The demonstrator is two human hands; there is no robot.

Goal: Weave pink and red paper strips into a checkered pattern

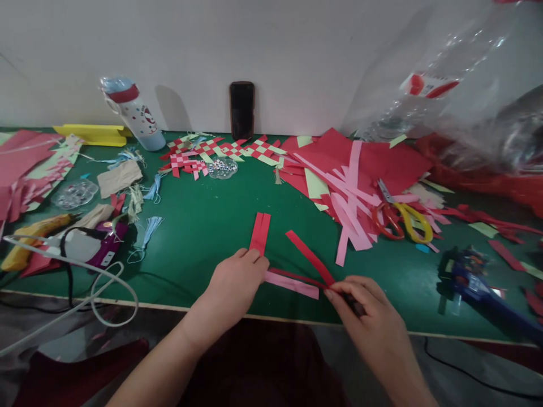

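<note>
Near the table's front edge, my left hand (238, 282) is closed on crossed paper strips. Two red strips (261, 229) side by side stick out above its fingers, and a pink strip (294, 284) extends to the right from under them. My right hand (367, 305) pinches a thin red strip (309, 278) that runs along the pink one towards my left hand. Another red strip (309, 254) slants up and left from the right fingertips. The place where the strips cross is hidden by my left hand.
Scissors (409, 220) lie on red and pink paper at the right, with a blue glue gun (487, 297) nearer. A phone (242, 110) leans on the wall. Checkered woven pieces (233, 150) line the back. Cables (114, 322), tassels (150, 229) and a bottle (139, 116) are left.
</note>
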